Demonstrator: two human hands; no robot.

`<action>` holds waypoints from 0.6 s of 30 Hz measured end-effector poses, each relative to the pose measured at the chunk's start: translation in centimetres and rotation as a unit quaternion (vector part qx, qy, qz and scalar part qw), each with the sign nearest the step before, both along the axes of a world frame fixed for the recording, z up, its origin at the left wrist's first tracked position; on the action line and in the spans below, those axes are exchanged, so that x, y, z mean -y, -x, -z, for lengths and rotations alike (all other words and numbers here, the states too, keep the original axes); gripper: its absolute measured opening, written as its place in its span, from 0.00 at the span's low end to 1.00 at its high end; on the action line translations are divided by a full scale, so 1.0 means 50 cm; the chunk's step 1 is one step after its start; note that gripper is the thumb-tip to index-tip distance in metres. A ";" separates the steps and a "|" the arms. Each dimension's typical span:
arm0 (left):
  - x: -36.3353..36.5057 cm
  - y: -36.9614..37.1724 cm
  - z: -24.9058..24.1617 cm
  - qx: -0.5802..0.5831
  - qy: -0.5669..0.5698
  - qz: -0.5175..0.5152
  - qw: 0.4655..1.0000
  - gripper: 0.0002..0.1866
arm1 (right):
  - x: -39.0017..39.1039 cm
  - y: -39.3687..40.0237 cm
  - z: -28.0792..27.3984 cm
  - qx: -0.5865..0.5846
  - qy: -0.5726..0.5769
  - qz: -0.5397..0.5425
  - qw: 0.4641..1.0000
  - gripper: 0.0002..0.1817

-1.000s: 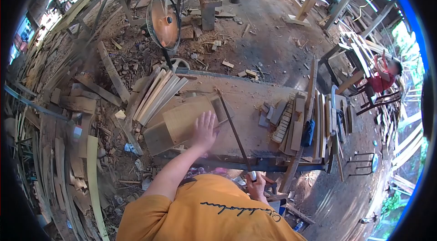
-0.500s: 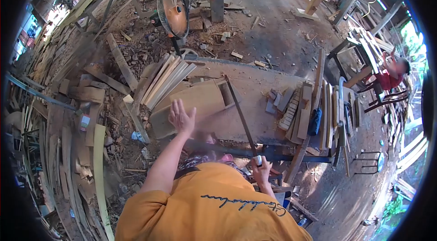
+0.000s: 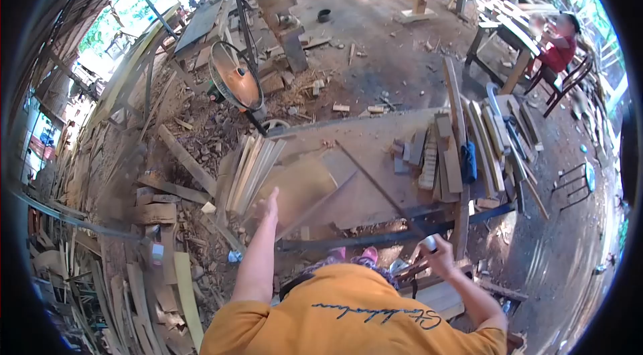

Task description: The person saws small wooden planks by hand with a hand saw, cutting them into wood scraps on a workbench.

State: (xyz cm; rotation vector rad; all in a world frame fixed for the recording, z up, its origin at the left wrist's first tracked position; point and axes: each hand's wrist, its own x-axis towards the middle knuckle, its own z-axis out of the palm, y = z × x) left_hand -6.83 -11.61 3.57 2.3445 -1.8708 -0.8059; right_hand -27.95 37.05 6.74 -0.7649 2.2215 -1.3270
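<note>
A wide wooden board (image 3: 295, 184) lies tilted on the workbench top (image 3: 375, 137), partly blurred. At the board's left end is my left hand (image 3: 270, 206), seen edge-on with fingers extended; whether it touches the board I cannot tell. My right hand (image 3: 437, 254) is closed around the pale handle of a long thin dark tool (image 3: 378, 184), which slants up and left across the bench to near the board's far right. The tool's exact kind is unclear. Light wooden strips (image 3: 254, 171) lean together just left of the board.
An orange fan (image 3: 240, 84) stands behind the strips. Stacked wood blocks (image 3: 439, 161) and a blue cloth (image 3: 467, 162) are at the bench's right. A person (image 3: 559, 50) sits at a table at the far right. Scrap wood (image 3: 157, 213) lies left.
The view has shifted. My right hand has moved right and away from my body with the tool, which now slants more. My left hand has turned edge-on, and the board sits at a different angle.
</note>
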 end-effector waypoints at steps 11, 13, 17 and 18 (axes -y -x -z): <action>-0.082 0.168 -0.176 -0.344 0.197 0.049 0.917 0.37 | -0.002 -0.130 -0.039 -0.186 -0.005 0.085 0.979 0.11; -0.103 0.187 -0.181 -0.383 0.172 0.040 0.907 0.36 | 0.036 -0.182 -0.021 -0.225 -0.011 0.099 0.969 0.11; -0.083 0.208 -0.113 -0.437 0.169 0.014 0.883 0.41 | 0.048 -0.226 0.010 -0.224 -0.077 0.038 0.971 0.13; -0.085 0.203 -0.124 -0.454 0.161 0.012 0.876 0.42 | 0.045 -0.225 0.007 -0.229 -0.081 0.036 0.969 0.13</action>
